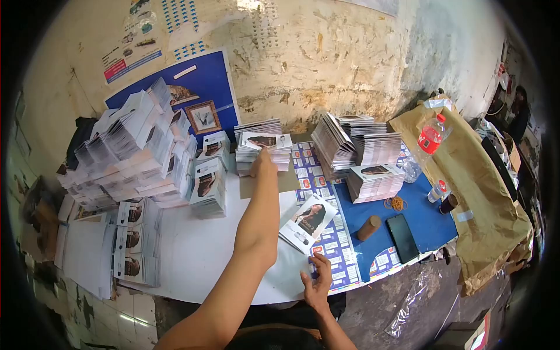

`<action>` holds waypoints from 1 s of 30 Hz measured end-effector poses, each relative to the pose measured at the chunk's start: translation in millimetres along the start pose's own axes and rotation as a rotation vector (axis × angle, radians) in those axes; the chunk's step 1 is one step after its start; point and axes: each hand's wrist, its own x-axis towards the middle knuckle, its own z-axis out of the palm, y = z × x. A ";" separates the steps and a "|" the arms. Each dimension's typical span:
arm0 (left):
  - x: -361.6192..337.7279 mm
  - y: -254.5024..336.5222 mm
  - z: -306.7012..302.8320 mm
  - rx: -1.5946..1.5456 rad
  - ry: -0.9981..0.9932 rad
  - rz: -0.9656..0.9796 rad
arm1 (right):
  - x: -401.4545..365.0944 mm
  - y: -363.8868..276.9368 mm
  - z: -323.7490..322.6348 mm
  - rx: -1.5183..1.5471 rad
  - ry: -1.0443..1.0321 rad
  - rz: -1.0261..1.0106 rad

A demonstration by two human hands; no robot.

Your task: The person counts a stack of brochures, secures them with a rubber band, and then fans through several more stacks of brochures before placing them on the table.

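Note:
My left hand (264, 164) reaches across the table to a stack of booklets (280, 161). Its fingers are closed at the near edge of the top booklet (280, 140), which lies askew on the pile; part of the grip is hidden. Nearer to me, my right hand (318, 284) hovers by the table's front edge, fingers apart and nothing in it. Just beyond its fingertips lies a single booklet (309, 223) with a long-haired figure on the cover, tilted on the white and blue-patterned surface.
Tall piles of booklets (125, 146) rise at the left; smaller stacks (376, 184) stand right of centre. On the blue board are a brown cylinder (368, 228), a phone (402, 238), rubber bands (396, 203) and a red-labelled bottle (430, 140). Brown paper (484, 216) drapes the right side.

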 end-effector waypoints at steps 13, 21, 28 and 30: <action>-33.3 -18.4 -146.4 0.126 -0.531 0.426 | 4.0 -5.1 -1.0 0.071 0.026 0.084; -145.3 15.0 -317.0 0.737 -1.067 0.760 | 57.7 -51.5 21.4 0.253 -0.740 0.162; -141.2 -5.9 -347.0 0.863 -1.204 1.085 | 29.9 -43.5 21.8 0.365 -0.775 0.257; -131.4 -34.8 -353.8 0.611 -1.176 0.910 | 22.3 -35.4 22.1 0.443 -0.704 0.366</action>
